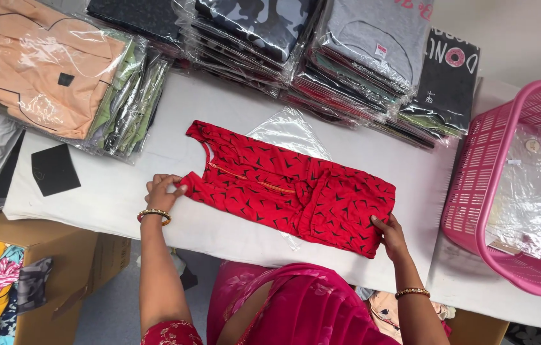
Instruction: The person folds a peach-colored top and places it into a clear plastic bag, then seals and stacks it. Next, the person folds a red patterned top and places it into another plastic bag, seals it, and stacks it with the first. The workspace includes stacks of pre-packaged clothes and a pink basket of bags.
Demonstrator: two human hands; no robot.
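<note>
Cardboard box (59,268) with loose coloured cloth sits far left of the red garment (293,188), below the table edge. Above it, still left of the garment, a stack of bagged clothes topped by a peach-coloured one (40,70) lies on the white table (110,198), with a black card (55,168) just beside it.

My left hand (162,193) is at the garment's left end, fingers closed in a pinch on the shoulder edge, so that end lies pulled out flat. The garment, red with small black marks, lies folded across the middle of the table, right in front of me, resting partly on a clear plastic bag (286,131) that sticks out behind it. Behind the garment, more bagged clothes (347,57) are stacked in overlapping rows, which crowd the far side of the table.

My right hand (389,233) lies on the garment's lower right corner, fingers spread and pressing flat, gripping nothing, to hold the fold down. Right of the garment stands a pink plastic basket (469,191) with clear bags inside, close to that hand.
</note>
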